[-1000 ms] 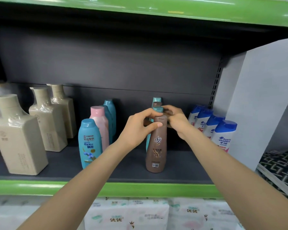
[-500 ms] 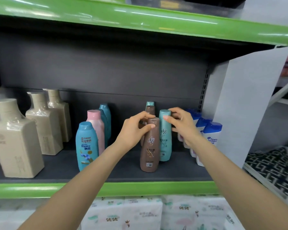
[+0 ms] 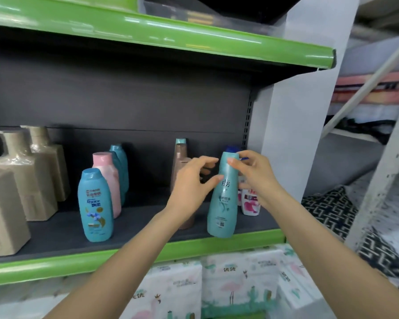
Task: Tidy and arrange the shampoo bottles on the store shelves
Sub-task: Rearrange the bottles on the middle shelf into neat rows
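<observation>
My right hand (image 3: 253, 173) pinches the neck of a tall teal shampoo bottle (image 3: 222, 203), whose base sits at the front edge of the dark shelf (image 3: 55, 231), leaning slightly. My left hand (image 3: 189, 187) hovers just left of it with fingers spread, its thumb at the teal bottle's side. Only the base of a brown bottle (image 3: 187, 223) shows, mostly hidden behind that hand. A second brown bottle (image 3: 180, 155) and a teal cap (image 3: 180, 141) stand further back.
To the left stand a blue Rejoice bottle (image 3: 95, 203), a pink bottle (image 3: 106, 171), teal ones (image 3: 120, 157) and beige square bottles (image 3: 25, 176). White bottles (image 3: 250, 201) sit behind my right hand, by the white side panel (image 3: 297, 123). Tissue packs (image 3: 228, 284) lie below.
My right hand has brought the teal bottle forward to the shelf's front edge. My left hand has let go of the brown bottle's top and opened. The view has shifted left and up.
</observation>
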A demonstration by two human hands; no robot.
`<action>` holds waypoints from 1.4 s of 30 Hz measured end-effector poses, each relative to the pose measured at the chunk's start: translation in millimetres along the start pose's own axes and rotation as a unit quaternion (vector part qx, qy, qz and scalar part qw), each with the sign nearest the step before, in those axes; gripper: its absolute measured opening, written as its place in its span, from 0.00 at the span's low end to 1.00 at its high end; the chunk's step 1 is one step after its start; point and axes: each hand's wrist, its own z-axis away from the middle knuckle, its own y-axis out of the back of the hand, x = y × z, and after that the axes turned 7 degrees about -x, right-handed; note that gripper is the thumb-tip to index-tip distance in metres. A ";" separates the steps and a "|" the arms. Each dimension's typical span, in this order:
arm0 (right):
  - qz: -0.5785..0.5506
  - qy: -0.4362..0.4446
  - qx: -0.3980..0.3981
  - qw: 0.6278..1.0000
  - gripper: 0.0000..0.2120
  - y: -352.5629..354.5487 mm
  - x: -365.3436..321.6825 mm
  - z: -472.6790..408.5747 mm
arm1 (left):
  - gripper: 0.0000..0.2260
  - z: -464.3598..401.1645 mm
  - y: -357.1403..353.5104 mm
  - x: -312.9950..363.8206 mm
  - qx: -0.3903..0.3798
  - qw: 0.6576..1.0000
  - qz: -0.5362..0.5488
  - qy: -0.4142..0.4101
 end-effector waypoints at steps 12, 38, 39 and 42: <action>-0.107 -0.060 0.143 0.982 0.07 13.8 0.8 2.5 | 0.36 11.5 -26.5 -15.9 -0.117 0.981 -0.141 0.057; -0.269 -0.119 0.043 0.955 0.15 8.0 26.6 22.2 | 0.22 28.2 -3.8 -31.2 -0.136 0.989 0.020 0.058; -0.271 -0.119 0.042 0.954 0.15 8.4 26.6 21.7 | 0.20 27.9 -2.7 -31.0 -0.128 0.990 0.015 0.050; -0.250 -0.107 0.031 0.962 0.15 14.4 26.2 19.9 | 0.14 27.2 2.8 -32.0 -0.119 0.989 0.069 0.060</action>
